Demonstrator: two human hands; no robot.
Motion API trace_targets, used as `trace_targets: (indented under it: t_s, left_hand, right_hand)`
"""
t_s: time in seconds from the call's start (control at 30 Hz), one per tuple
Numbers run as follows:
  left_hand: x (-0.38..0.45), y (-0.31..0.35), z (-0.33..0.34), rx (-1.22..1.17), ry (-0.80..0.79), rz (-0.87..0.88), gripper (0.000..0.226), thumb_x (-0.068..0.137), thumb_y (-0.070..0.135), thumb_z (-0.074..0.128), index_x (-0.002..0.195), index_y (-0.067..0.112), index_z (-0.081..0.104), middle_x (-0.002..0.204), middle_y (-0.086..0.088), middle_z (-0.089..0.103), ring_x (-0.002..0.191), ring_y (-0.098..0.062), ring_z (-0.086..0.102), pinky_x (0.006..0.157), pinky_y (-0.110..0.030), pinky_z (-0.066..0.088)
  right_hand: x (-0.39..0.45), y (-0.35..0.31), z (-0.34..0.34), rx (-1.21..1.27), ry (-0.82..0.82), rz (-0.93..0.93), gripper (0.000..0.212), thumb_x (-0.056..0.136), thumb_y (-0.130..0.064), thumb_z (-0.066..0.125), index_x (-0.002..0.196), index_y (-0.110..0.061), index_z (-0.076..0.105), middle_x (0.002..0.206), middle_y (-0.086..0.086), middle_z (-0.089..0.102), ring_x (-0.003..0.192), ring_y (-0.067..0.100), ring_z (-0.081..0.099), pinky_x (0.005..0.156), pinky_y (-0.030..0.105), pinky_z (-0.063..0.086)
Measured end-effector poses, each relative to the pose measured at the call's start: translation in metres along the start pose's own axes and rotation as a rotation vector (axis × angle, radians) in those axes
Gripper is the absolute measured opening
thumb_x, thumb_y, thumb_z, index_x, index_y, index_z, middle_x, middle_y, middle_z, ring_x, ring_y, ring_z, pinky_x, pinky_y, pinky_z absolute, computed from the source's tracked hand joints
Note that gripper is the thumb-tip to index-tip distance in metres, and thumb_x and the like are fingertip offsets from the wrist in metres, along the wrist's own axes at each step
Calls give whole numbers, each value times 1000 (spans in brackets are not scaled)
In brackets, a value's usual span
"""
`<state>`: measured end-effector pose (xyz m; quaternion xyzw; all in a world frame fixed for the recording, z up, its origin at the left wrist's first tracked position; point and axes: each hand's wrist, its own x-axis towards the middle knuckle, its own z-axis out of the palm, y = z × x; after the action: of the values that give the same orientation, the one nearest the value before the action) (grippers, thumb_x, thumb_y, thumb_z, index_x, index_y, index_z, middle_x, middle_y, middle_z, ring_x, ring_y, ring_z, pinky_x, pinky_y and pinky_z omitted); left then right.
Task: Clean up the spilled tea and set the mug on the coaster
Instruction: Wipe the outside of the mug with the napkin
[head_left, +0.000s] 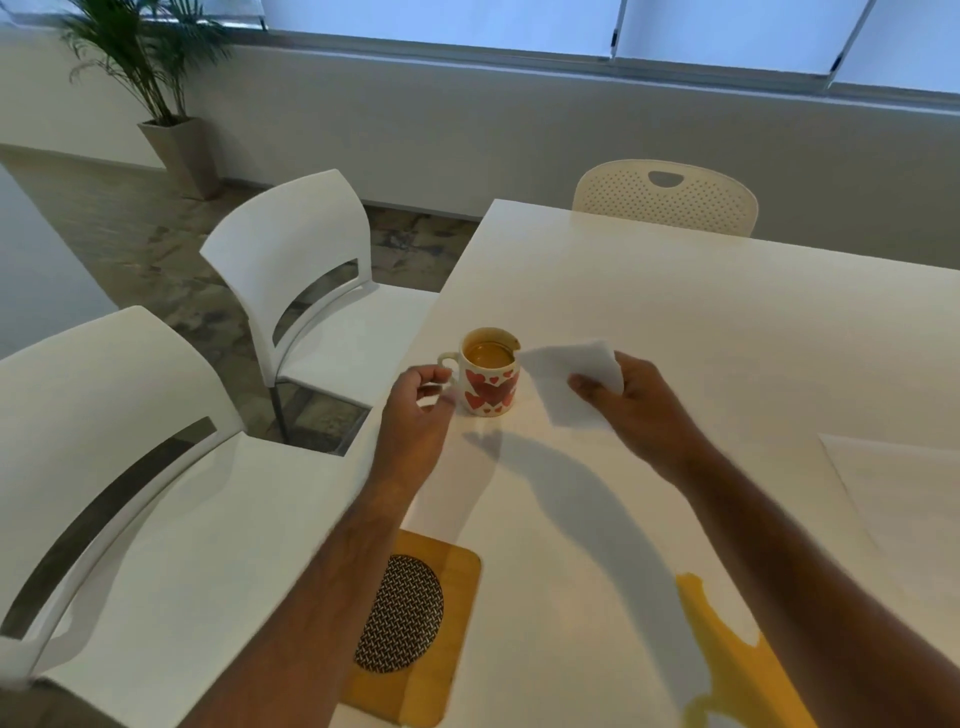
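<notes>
The left hand (415, 410) hovers over the white desk (675, 322) with its fingers loosely curled and holding nothing; its grip is apart, and its fingertips lie just beside the handle of the mug (491, 378), though contact with the handle cannot be confirmed; the mug stands upright immediately to the right of that hand, is white with red hearts, and holds brown tea; the right hand (639, 410) is raised to the right of the mug, and its grip is clamped on a white napkin (571, 384), pinched between thumb and fingers; the napkin extends from that grip toward the left, and its free edge reaches close to the rim of the mug; the coaster (415, 623), a wooden square with a dark woven oval at its centre, lies flat on the desk nearer the person than the left hand, partly hidden under the left forearm; the spilled tea (727, 644) forms a yellow pool on the desk nearer the person than the right hand, partly covered by the right forearm; the mug is well apart from both the coaster and the spill; two white chairs (291, 280) stand to the left of the left hand, beside the desk edge.
</notes>
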<state>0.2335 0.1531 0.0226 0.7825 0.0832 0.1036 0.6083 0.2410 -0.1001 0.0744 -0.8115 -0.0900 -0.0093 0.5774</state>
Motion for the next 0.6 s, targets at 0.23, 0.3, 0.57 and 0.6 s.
trace_targets:
  t_s: [0.23,0.3,0.57,0.6]
  left_hand:
    - [51,-12,3,84,50,47,28,104,30,63,131,29,61,139,8,62,120,-7,57,80,-9,42]
    - [60,-15,5,127,32,72,28,104,29,61,133,28,63,142,7,62,121,-6,56,81,-8,40]
    - [72,-33,4,195,-17,171,27,104,31,61,129,24,70,128,7,73,116,-6,66,94,-14,48]
    - [73,-35,4,209,-20,183,28,103,31,62,129,23,71,127,7,73,114,-5,66,92,-11,48]
  right_hand:
    - [85,-7,1,-112,-127,-116,32,105,-8,51,126,-19,73,115,1,74,100,11,66,86,25,51]
    - [111,-4,7,-133,-179,-111,29,108,-15,49,130,-15,68,119,3,70,106,16,64,88,27,51]
    - [171,4,39,-174,-395,-27,17,108,-23,53,116,-14,64,107,0,66,102,26,64,79,24,55]
    - [175,6,42,-171,-416,-21,18,107,-24,54,115,-12,65,106,2,67,101,27,65,78,23,57]
